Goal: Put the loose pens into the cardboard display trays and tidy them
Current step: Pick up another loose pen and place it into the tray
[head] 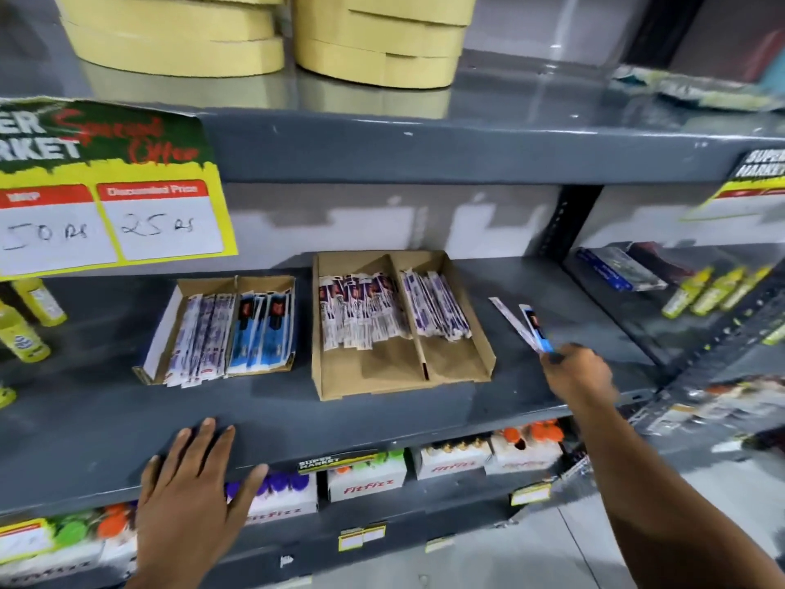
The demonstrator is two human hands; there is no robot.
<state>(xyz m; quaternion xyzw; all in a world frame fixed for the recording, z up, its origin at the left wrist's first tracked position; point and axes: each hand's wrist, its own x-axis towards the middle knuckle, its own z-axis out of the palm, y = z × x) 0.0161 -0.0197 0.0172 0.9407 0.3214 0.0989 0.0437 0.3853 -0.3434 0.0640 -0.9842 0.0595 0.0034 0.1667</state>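
Pens, two loose packets, sit pinched at their near ends in the right hand, just right of the larger cardboard tray. Likely the pick-up step; next they need carrying left into a compartment, lined up with the packets already there. Left hand lies spread flat on the shelf lip. Bare shelf lies between hand and tray; the smaller tray stands well apart.

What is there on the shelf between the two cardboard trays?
In the head view, only bare grey shelf lies between the left tray and the right tray; no loose pen lies in that gap.
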